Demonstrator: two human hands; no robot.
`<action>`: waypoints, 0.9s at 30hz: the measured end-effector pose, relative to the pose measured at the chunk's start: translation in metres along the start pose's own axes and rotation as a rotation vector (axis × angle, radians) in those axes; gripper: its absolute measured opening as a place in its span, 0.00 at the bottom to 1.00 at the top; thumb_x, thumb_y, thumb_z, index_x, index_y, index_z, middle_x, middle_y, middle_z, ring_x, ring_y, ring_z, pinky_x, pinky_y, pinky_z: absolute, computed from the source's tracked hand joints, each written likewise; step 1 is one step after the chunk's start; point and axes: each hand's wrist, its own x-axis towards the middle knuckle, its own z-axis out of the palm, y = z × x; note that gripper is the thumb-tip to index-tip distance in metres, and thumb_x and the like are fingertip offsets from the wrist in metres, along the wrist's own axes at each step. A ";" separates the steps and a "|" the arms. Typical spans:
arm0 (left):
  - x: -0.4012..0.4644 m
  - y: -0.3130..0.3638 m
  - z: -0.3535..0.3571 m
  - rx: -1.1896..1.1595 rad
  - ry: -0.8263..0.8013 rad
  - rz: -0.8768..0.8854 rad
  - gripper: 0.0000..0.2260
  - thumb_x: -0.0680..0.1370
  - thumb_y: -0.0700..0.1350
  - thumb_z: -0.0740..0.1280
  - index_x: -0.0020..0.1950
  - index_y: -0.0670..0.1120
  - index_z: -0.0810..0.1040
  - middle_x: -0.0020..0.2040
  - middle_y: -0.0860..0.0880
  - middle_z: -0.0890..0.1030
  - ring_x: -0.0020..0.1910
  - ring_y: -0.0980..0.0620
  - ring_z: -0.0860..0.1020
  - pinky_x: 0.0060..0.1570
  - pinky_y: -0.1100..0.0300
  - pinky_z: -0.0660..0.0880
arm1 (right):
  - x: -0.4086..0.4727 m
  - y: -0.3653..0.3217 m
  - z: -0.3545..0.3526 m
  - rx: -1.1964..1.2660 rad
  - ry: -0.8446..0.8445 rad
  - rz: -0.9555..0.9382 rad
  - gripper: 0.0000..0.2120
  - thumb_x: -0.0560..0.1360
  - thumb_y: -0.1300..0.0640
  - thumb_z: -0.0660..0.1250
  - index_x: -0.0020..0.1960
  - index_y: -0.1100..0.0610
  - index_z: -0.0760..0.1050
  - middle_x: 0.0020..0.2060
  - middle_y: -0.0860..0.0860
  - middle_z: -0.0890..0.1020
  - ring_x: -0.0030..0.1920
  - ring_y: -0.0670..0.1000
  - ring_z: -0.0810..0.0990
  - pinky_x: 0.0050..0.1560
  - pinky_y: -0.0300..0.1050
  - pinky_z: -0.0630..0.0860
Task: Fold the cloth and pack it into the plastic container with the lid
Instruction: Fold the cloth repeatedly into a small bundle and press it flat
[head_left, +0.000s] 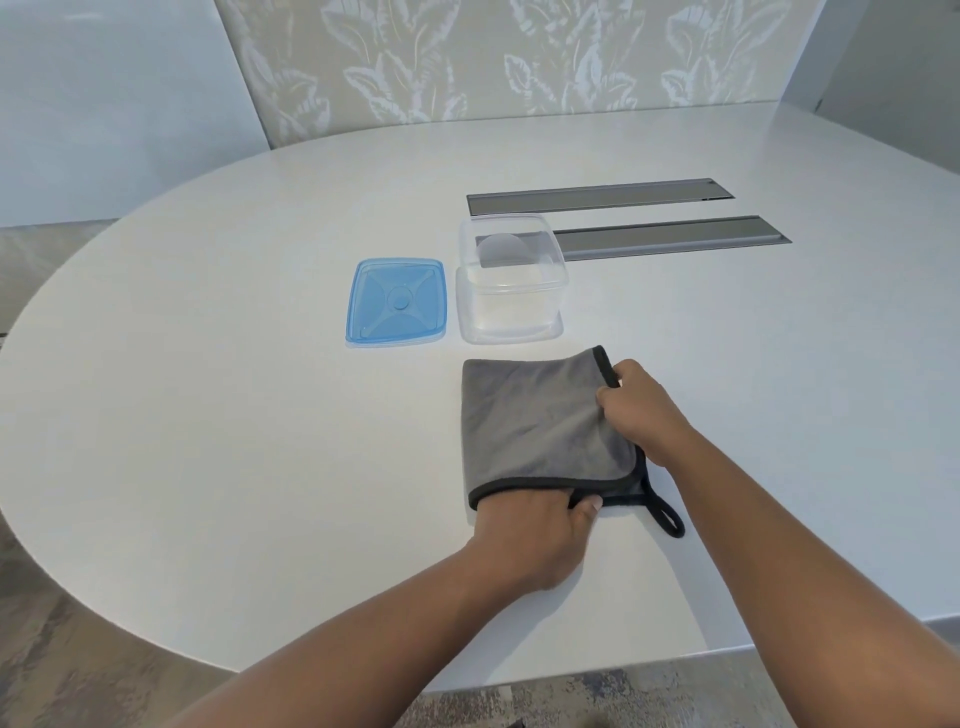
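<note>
A grey cloth (540, 421) with black edging lies folded into a rough square on the white table (234, 415), a black loop sticking out at its near right corner. My left hand (535, 535) grips the cloth's near edge, fingers tucked under the fold and thumb on top. My right hand (641, 410) pinches the cloth's right edge near the far corner. Just beyond the cloth stands the clear plastic container (511, 280), open and with nothing in it. Its blue lid (397, 301) lies flat to the container's left.
Two long grey metal strips (670, 236) are set into the tabletop behind and to the right of the container. The table's curved edge runs along the left and near side, with patterned floor below. A leaf-patterned wall stands behind.
</note>
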 end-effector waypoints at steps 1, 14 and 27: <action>0.000 0.001 -0.001 0.005 -0.008 -0.005 0.22 0.84 0.62 0.51 0.60 0.49 0.77 0.55 0.50 0.81 0.54 0.47 0.77 0.49 0.56 0.70 | 0.000 0.001 0.000 -0.036 0.000 -0.014 0.13 0.77 0.55 0.58 0.61 0.53 0.67 0.48 0.51 0.78 0.46 0.52 0.78 0.43 0.50 0.76; -0.013 0.013 -0.007 0.135 -0.269 0.047 0.31 0.81 0.68 0.46 0.81 0.54 0.55 0.76 0.44 0.68 0.70 0.36 0.71 0.61 0.41 0.69 | 0.005 0.011 0.006 -0.550 0.126 -0.136 0.15 0.82 0.47 0.53 0.67 0.50 0.61 0.38 0.47 0.73 0.36 0.51 0.72 0.34 0.48 0.65; -0.021 0.027 -0.038 0.179 -0.314 0.221 0.33 0.80 0.68 0.54 0.79 0.50 0.61 0.74 0.45 0.70 0.72 0.41 0.68 0.69 0.44 0.66 | -0.012 0.014 0.015 -0.707 0.391 -0.344 0.21 0.84 0.50 0.54 0.76 0.53 0.63 0.70 0.55 0.70 0.59 0.61 0.74 0.50 0.55 0.71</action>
